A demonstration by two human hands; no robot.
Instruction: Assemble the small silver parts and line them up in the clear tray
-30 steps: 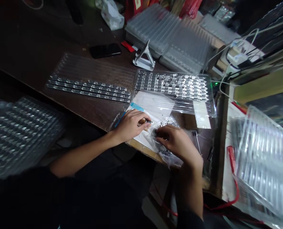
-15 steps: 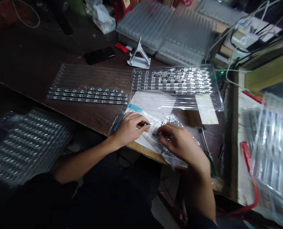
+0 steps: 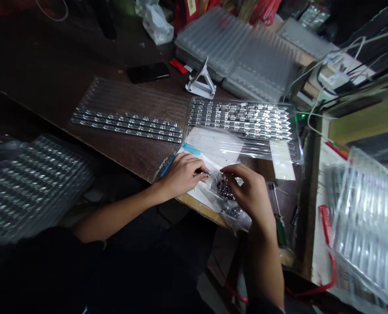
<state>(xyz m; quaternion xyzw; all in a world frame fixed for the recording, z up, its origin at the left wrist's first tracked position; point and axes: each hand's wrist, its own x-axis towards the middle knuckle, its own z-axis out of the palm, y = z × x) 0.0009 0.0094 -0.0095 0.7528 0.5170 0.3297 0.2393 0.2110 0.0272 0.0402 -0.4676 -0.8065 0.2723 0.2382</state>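
My left hand pinches a small metal connector between thumb and fingers, above a white sheet. To its right, my right hand is held over a clear bag of small dark metal screws. Its thumb and index finger are bent toward each other; whatever lies between the tips is too small to make out. Beyond the hands lies a clear tray with rows of metal connectors. A second tray, at the left, has several connector rows along its near side.
A phone and a white stand are behind the trays. Stacked clear trays stand at the back, with more at right and lower left. A green-handled screwdriver lies right of my right hand.
My right hand has lifted from the screws and moved nearer my left hand, its fingers straighter. The connector in my left hand is turned and less visible. The view has shifted slightly.
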